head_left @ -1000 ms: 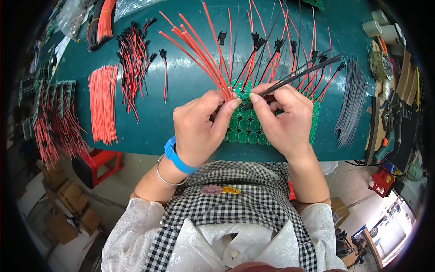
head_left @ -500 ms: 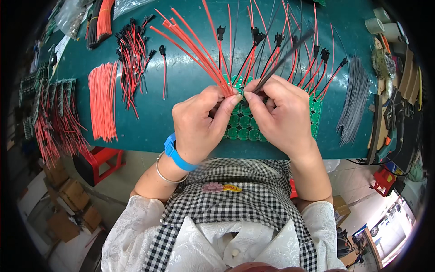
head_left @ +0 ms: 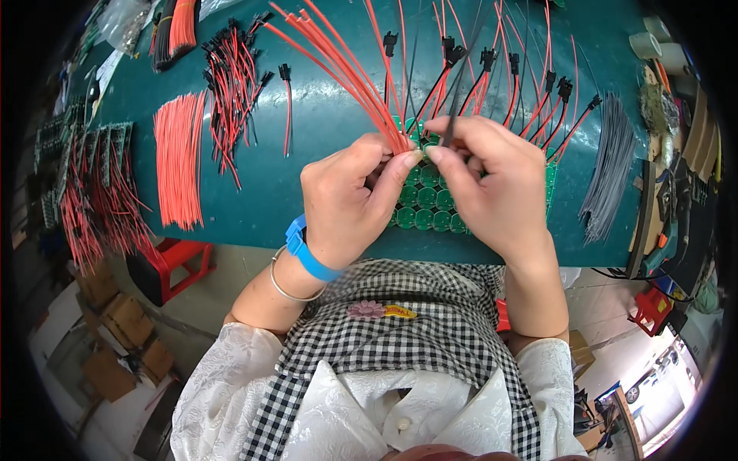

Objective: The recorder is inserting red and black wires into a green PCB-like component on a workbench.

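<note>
My left hand is closed, thumb against fingers, around a fanned bundle of red wires that slants up and away to the left. Between the thumb and fingers of my right hand are thin black wires, pointing away from me and nearly upright. The fingertips of both hands almost meet over a green circuit board panel made of many round boards. Red and black leads with black plug connectors rise from its far side. My hands hide part of the panel.
To the left lie loose red wires, a pile of connector leads, one single lead and wired circuit boards. Grey-black wires lie at the right. Tape rolls and tools crowd the table's right side.
The black wires in my right hand have swung from a rightward slant to nearly upright. My fingertips are slightly farther apart. The whole view has shifted a little.
</note>
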A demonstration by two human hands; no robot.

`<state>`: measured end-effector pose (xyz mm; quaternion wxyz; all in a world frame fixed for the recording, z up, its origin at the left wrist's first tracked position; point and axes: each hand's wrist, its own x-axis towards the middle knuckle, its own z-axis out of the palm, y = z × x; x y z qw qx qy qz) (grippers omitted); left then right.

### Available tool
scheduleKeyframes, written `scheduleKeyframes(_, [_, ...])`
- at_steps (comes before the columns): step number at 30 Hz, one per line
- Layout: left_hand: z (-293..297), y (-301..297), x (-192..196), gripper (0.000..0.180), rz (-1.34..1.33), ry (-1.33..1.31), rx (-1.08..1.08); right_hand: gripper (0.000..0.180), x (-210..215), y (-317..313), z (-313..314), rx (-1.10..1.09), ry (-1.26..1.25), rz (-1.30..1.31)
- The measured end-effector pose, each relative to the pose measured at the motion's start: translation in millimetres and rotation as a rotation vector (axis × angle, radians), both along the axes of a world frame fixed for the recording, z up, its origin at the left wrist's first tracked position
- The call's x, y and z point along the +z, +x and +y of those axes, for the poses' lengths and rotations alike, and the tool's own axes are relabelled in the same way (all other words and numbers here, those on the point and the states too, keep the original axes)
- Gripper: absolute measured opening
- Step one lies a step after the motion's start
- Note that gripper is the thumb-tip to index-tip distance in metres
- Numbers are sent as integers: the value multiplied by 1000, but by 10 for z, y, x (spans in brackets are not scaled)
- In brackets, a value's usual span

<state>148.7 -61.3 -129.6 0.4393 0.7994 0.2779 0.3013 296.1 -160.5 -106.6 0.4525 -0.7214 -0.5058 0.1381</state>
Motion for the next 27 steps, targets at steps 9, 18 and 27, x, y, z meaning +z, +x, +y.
scheduleKeyframes(9, [5,24,-20,13,21,65,-42,10,29,144,-295,-139,78,359])
scheduleKeyframes(18, [-11,22,-50,15,52,106,-1,9,-78,98,-263,-170,85,406])
scheduleKeyframes(27, [-9,22,-26,20,45,140,10,8,-98,84,-223,-164,54,290])
